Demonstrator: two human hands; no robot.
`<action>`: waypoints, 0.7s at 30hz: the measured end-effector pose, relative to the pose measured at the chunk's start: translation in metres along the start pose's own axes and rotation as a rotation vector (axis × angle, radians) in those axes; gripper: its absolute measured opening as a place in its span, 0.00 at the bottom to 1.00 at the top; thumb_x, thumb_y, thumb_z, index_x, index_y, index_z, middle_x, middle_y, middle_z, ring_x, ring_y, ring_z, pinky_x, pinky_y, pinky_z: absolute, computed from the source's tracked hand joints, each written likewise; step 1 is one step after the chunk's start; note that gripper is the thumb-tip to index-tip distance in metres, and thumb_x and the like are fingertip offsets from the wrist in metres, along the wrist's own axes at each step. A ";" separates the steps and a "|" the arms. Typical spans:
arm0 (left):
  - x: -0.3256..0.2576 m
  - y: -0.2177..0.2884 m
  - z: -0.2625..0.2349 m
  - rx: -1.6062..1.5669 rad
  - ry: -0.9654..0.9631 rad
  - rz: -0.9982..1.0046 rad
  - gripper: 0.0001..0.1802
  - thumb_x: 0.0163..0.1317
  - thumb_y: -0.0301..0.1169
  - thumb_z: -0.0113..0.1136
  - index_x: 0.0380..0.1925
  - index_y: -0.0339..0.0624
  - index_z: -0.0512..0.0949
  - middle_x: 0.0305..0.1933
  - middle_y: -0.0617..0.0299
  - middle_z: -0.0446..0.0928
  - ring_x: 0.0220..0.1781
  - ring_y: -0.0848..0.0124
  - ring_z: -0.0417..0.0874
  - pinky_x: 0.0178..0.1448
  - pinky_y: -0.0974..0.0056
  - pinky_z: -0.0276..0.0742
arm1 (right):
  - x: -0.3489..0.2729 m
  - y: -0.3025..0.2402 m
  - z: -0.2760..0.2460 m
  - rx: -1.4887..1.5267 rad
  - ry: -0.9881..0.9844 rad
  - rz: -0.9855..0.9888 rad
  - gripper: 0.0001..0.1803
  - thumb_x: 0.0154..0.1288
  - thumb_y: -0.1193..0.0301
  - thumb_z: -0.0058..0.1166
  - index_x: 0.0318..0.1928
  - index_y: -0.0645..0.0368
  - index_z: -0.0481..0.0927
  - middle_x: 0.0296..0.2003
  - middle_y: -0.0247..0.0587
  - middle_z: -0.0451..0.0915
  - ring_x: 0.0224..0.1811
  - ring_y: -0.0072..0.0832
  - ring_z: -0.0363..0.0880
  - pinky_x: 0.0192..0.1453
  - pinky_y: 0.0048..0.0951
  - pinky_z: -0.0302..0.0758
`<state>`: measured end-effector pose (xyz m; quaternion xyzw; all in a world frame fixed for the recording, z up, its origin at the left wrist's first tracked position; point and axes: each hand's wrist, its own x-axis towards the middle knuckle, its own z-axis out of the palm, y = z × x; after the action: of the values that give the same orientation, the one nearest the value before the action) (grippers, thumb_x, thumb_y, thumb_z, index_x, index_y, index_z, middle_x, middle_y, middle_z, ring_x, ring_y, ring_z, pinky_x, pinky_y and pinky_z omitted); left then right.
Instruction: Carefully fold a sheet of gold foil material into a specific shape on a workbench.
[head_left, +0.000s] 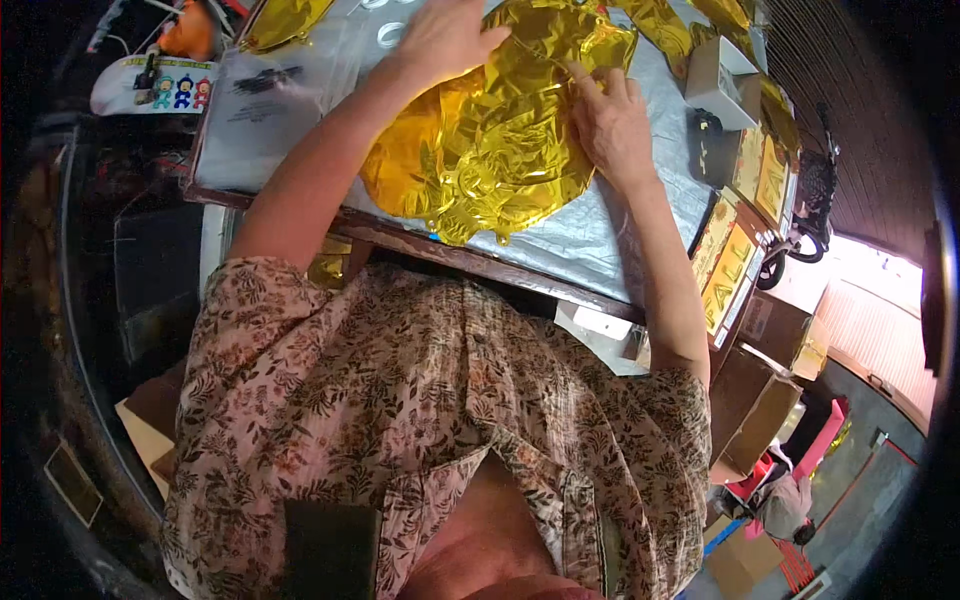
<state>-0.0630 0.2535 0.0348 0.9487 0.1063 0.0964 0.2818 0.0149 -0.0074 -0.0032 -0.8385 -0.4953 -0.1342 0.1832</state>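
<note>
Left hand (448, 42) and right hand (612, 125) touch gold foil (510, 150) by the table's (520, 275) near edge; whether either grip pinches is unclear. Light, even pressure should limit creasing.

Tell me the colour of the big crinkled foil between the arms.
Shiny yellow-gold; the foil shows best in the head view.

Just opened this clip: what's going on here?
A person is working with both bare hands on crumpled gold foil, which lies on a table under a silvery cover. The left hand is at the foil's far side, near the picture's top edge; the right hand has its fingers at the foil's right. Whether either hand is gripping is unclear. An open white box sits farther right.
</note>
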 end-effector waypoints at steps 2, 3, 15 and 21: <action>-0.009 -0.054 0.021 0.430 0.117 0.032 0.39 0.68 0.57 0.62 0.62 0.31 0.75 0.53 0.36 0.82 0.55 0.43 0.85 0.61 0.48 0.81 | 0.006 -0.010 0.002 -0.213 -0.045 -0.097 0.33 0.69 0.67 0.58 0.74 0.34 0.72 0.54 0.45 0.77 0.49 0.47 0.76 0.54 0.43 0.77; -0.011 -0.046 0.019 0.432 0.115 0.035 0.39 0.68 0.57 0.62 0.62 0.31 0.75 0.53 0.36 0.82 0.55 0.43 0.85 0.61 0.48 0.81 | 0.004 -0.009 0.002 -0.212 -0.044 -0.093 0.33 0.69 0.67 0.58 0.74 0.34 0.72 0.54 0.45 0.77 0.49 0.47 0.76 0.54 0.43 0.77; -0.003 -0.004 -0.003 0.318 -0.334 -0.170 0.57 0.37 0.77 0.73 0.47 0.30 0.85 0.46 0.39 0.87 0.51 0.49 0.89 0.56 0.52 0.83 | 0.006 -0.013 0.002 -0.428 -0.136 -0.183 0.33 0.72 0.61 0.55 0.76 0.29 0.67 0.53 0.42 0.77 0.46 0.44 0.77 0.51 0.40 0.80; -0.008 0.006 0.003 0.291 -0.271 -0.162 0.49 0.35 0.69 0.79 0.43 0.32 0.87 0.43 0.41 0.88 0.49 0.49 0.90 0.54 0.52 0.84 | 0.004 -0.007 0.008 -0.446 -0.104 -0.209 0.27 0.73 0.57 0.53 0.71 0.32 0.73 0.56 0.44 0.79 0.49 0.46 0.80 0.50 0.43 0.81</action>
<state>-0.0686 0.2447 0.0349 0.9720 0.1563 -0.0712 0.1605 0.0106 0.0026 -0.0079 -0.8081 -0.5464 -0.2151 -0.0467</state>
